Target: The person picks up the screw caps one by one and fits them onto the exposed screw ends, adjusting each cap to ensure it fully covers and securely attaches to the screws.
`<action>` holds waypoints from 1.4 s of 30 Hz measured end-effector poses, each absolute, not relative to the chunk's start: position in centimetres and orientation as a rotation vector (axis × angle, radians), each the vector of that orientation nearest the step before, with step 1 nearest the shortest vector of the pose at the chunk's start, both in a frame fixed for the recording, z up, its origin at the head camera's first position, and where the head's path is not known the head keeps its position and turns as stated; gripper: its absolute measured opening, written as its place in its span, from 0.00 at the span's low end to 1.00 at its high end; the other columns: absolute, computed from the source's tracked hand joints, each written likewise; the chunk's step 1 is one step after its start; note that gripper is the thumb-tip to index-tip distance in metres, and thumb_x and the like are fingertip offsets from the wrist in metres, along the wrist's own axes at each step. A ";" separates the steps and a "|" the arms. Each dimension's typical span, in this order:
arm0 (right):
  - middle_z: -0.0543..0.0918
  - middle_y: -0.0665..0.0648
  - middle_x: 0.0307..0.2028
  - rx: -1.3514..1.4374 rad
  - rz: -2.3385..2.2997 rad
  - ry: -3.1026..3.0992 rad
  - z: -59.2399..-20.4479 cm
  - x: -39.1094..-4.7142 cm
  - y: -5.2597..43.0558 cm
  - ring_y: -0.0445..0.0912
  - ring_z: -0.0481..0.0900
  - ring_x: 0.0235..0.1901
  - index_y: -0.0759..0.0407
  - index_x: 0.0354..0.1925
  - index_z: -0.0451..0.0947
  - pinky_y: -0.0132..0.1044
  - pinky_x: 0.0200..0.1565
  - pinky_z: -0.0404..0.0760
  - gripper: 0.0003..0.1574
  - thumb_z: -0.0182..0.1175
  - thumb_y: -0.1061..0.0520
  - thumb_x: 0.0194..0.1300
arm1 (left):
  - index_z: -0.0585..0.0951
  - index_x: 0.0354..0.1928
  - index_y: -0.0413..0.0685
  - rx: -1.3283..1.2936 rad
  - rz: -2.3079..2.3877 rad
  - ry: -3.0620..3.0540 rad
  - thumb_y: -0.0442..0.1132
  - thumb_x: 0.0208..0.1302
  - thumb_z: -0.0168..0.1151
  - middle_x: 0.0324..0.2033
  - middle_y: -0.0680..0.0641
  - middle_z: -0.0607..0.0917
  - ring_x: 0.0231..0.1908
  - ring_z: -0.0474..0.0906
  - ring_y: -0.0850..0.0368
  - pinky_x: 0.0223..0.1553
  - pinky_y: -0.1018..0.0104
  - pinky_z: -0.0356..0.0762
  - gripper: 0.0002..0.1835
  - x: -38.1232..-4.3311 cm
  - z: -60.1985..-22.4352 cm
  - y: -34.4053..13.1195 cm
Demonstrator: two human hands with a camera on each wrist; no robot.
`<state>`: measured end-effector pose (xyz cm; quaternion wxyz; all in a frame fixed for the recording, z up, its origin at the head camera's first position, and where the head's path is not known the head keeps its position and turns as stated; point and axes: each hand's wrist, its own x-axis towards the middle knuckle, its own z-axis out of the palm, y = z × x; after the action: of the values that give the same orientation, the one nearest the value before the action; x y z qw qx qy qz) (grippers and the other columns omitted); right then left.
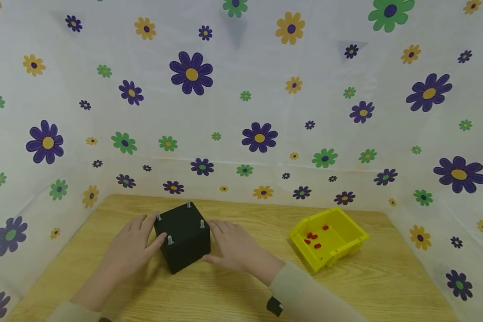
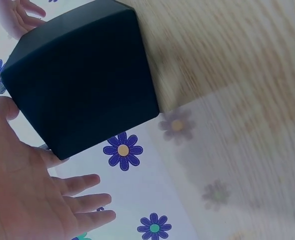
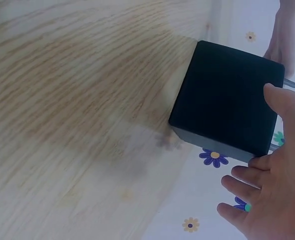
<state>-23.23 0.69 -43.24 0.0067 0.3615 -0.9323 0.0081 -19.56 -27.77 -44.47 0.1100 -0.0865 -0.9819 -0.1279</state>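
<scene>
A black box [image 1: 181, 221] sits on the wooden table, left of the middle, with short metal posts [image 1: 202, 224] standing up at its top corners. My left hand [image 1: 124, 248] is at its left side, thumb at the near top corner and index finger at the far one. In the left wrist view the other fingers of the left hand [image 2: 32, 190] stretch out straight beside the box. My right hand [image 1: 235, 248] touches the right side. In the right wrist view, the right hand's [image 3: 282, 185] thumb lies against one face, its index finger along the neighbouring edge.
To the right stands a yellow bin [image 1: 334, 239] holding several small red pieces [image 1: 315, 236]. A white flower-patterned sheet [image 1: 225, 112] rises behind the wooden table [image 1: 249, 295] and along both sides. A small black device [image 1: 274, 306] sits at my right cuff.
</scene>
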 end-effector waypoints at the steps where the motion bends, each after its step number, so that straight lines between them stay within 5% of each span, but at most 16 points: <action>1: 0.64 0.57 0.81 1.131 0.027 -2.917 -43.2 -23.1 0.8 0.52 0.67 0.78 0.58 0.84 0.54 0.48 0.77 0.69 0.56 0.55 0.27 0.76 | 0.63 0.79 0.37 -0.256 -0.379 -2.884 0.60 0.81 0.52 0.69 0.21 0.71 0.68 0.69 0.20 0.68 0.27 0.68 0.39 -19.5 -44.4 -27.6; 42: 0.69 0.57 0.78 1.121 0.133 -2.927 -43.2 -19.6 6.7 0.52 0.70 0.75 0.59 0.82 0.58 0.50 0.76 0.70 0.50 0.57 0.33 0.78 | 0.64 0.82 0.47 -0.503 -0.454 -2.909 0.57 0.79 0.56 0.66 0.32 0.77 0.67 0.75 0.30 0.68 0.32 0.71 0.38 -21.5 -44.3 -24.1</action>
<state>-19.61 6.73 -43.15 0.0022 0.3573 -0.9330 0.0424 -21.55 -24.13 -44.28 0.0771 -0.1679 -0.9710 -0.1515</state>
